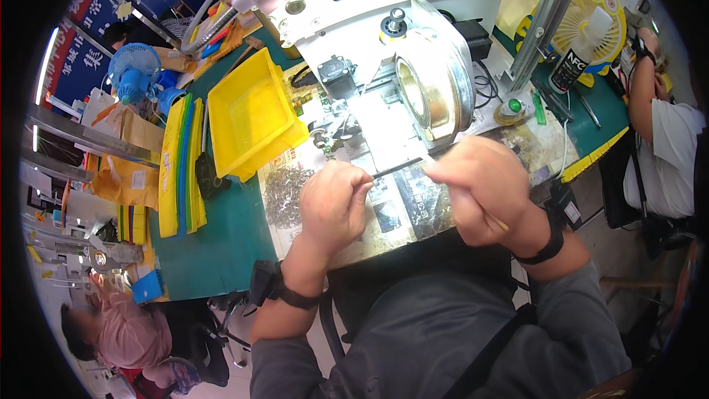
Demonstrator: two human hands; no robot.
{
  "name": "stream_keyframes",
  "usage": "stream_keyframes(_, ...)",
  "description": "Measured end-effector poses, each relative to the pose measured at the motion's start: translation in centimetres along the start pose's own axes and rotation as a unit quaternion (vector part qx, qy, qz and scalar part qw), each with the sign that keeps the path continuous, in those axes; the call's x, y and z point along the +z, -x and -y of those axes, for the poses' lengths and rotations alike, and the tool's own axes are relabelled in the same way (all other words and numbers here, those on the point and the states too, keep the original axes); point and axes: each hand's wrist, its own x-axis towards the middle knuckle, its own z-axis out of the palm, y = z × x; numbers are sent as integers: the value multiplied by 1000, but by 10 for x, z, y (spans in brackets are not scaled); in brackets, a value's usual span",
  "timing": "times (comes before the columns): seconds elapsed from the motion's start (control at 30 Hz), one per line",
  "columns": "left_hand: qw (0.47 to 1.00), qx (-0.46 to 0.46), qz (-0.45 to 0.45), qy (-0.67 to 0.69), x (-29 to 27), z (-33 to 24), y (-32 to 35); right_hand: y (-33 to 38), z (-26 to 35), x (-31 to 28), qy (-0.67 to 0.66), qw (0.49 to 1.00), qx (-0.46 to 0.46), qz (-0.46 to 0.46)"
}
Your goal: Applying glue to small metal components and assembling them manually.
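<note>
My left hand point(336, 203) is closed, thumb and fingers pressed together, in front of the machine's small metal fixture point(332, 137). Whatever it pinches is hidden. My right hand point(484, 185) is closed too, in front of the large metal ring-shaped reel point(436, 92). What looks like a thin pale stick point(501, 224) pokes out at its lower side, and a whitish tip shows by the fingertips. A narrow dark edge runs between both hands; I cannot tell if they touch it. Behind stands a white bench machine point(317, 29) with a brightly lit plate.
To the left are a yellow bin point(247, 122), a pile of small metal bits point(286, 196) and stacked coloured strips point(177, 170). Rightward stand a green button box point(511, 109), a dark spray can point(570, 68) and a yellow fan point(598, 18). Co-workers sit on both sides.
</note>
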Motion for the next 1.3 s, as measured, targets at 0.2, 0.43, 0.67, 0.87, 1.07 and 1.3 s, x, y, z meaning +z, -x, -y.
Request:
stream_keyframes(0.2, 1000, -1, -4, 11, 3, -2, -3, 45, -14, 29, 26, 991, 86, 98)
stream_keyframes(0.43, 1000, -9, 1, 15, 2, 2, -1, 50, -7, 19, 57, 954, 179, 235)
stream_keyframes(0.67, 1000, -7, 2, 20, 0, -1, -2, 77, -63, -63, 324, 888, 246, 216)
stream_keyframes(0.87, 1000, -10, 5, 11, -2, 1, -2, 87, -79, -70, 284, 902, 255, 201)
stream_keyframes(1.07, 1000, 14, 11, -26, -14, -9, -7, 95, -86, -66, 301, 919, 225, 120)
stream_keyframes(1.3, 999, -3, 30, -21, -34, -15, -9, 93, -81, -64, 284, 924, 221, 132)
